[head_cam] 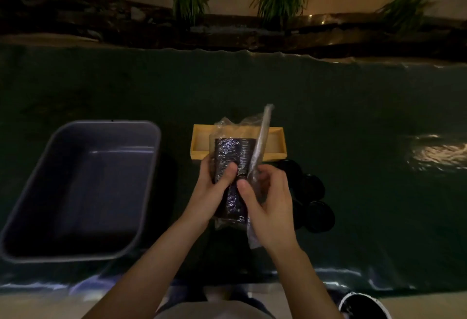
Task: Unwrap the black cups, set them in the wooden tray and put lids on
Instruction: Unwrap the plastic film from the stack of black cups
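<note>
Peeling wrap off black cups [231, 167] above desk [353, 121].
Left hand [214, 187] clamps the wrapped stack; right hand [267, 205] pinches the loose plastic wrap [260, 141]. Wooden tray [199, 145] lies just beyond at 12 o'clock, lids [314, 200] at 3 o'clock. Risk: a sharp tug could slip the stack from the left-hand grip onto the lids.

Three lids [312, 187], one tray [199, 147], one bin [30, 217]
</note>
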### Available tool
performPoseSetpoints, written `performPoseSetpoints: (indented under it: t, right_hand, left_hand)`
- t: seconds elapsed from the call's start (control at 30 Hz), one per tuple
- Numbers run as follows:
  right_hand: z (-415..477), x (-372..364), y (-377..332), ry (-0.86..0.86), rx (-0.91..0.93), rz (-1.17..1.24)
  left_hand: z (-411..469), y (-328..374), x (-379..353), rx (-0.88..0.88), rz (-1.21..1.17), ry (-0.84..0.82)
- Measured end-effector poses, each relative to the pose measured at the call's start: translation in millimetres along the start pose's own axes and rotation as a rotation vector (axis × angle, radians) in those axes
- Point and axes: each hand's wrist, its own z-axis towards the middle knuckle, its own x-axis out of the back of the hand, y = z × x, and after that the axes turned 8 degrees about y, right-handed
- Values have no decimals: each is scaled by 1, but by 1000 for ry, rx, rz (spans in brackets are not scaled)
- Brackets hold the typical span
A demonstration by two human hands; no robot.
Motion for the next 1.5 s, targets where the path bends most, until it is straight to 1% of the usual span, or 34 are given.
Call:
performPoseSetpoints:
  t: [0.13, 0.2, 0.23, 0.27, 0.33, 0.37, 0.4, 0.47, 0.53, 0.57, 0.63, 0.7, 0.77, 0.83, 0.9, 0.97, 1.0, 1.03, 1.07, 1.13, 1.17, 1.2, 1.23, 1.3, 1.4, 1.43, 1.5]
  right_hand:
    - [5, 11, 12, 57, 9, -41]
    - [10, 19, 19, 50, 30, 29]
    - [14, 24, 24, 35, -5, 117]
    - [18, 31, 28, 16, -103, 249]
    - [28, 42, 33, -39, -410, 579]
    - [32, 46, 36, -66, -515, 670]
    - [35, 48, 37, -85, -544, 687]
    - [37, 46, 35, -90, -513, 671]
    - [38, 42, 31, -38, -446, 605]
    - [38, 41, 30, -3, -389, 522]
    - [38, 40, 26, 31, -218, 320]
    - [37, 37, 17, 19, -83, 165]
    - [36, 32, 9, -31, -50, 45]
    - [36, 24, 4, -37, -73, -36]
    - [36, 17, -1, 12, -40, -87]
    - [36, 13, -7, 61, 58, -94]
    - [37, 14, -8, 66, 69, -72]
    - [38, 16, -8, 53, 16, 9]
    - [41, 19, -10, 17, -125, 177]
    - [47, 24, -15, -112, -486, 625]
    - [49, 25, -16, -144, -582, 743]
    - [49, 24, -17, -140, -602, 740]
    - [48, 21, -19, -120, -581, 688]
    - [46, 16, -24, -42, -439, 527]
    - [41, 13, -20, 41, -62, 154]
    - [40, 13, -19, 43, 13, 61]
    - [38, 13, -23, 8, 50, -15]
  left_hand:
    - [-9, -4, -21, 12, -17, 67]
    - [-11, -5, -27, 21, -63, 114]
    - [-11, -5, -27, 34, -104, 142]
    - [-11, -5, -26, 58, -157, 167]
    - [-10, -3, -23, 116, -235, 177]
    - [-10, -2, -22, 128, -242, 165]
    - [-9, 0, -21, 126, -236, 156]
    - [-7, 3, -20, 104, -226, 161]
    - [-6, 6, -18, 91, -215, 168]
    - [-6, 8, -15, 78, -196, 170]
    - [-6, 12, -9, 16, -131, 179]
    - [-6, 16, -2, -56, -66, 191]
    - [-6, 19, 5, -119, -9, 204]
    - [-6, 20, 12, -176, 20, 216]
    - [-5, 23, 18, -206, 27, 227]
    - [-4, 26, 25, -206, 29, 234]
    - [-3, 28, 31, -200, 21, 239]
    - [-1, 29, 37, -188, -1, 241]
    - [1, 29, 44, -163, -39, 242]
    - [5, 29, 55, -92, -112, 237]
    - [6, 29, 59, -67, -125, 231]
    - [7, 28, 62, -56, -126, 226]
    - [7, 28, 63, -53, -127, 225]
    - [7, 26, 65, -56, -137, 231]
    - [5, 27, 69, -92, -126, 233]
    - [4, 27, 70, -109, -119, 236]
    - [2, 29, 70, -147, -96, 246]
